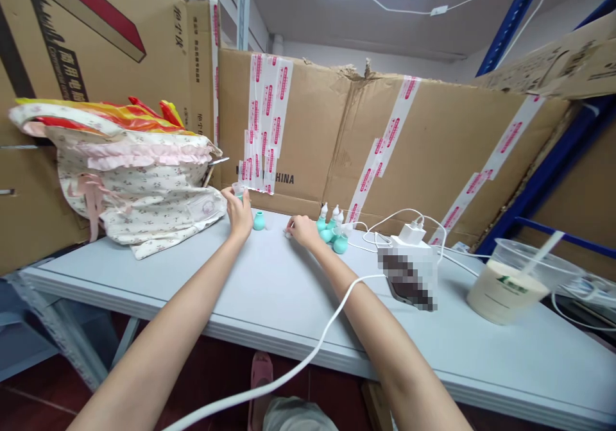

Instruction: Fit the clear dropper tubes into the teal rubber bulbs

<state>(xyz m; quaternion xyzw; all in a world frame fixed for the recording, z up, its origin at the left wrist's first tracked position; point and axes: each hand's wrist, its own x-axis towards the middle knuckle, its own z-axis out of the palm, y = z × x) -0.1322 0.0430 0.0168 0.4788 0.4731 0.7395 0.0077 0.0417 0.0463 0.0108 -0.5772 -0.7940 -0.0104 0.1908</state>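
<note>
My left hand is raised a little above the table at the left. Its fingers are wrapped around a small teal squeeze bulb with a clear top, mostly hidden by them. To the right of this hand, a teal squeeze bulb stands upright, with a small pale piece lying beside it. My right hand rests low over the tabletop, fingertips pinched together on something small and pale that I cannot make out. Just right of it stand several teal bulbs, some fitted with white pointed nozzles.
A floral cloth bag sits at the left of the grey table. Cardboard walls the back. Toward the right are a white charger, a pixelated phone-like object and a drink cup. A white cable crosses my right forearm.
</note>
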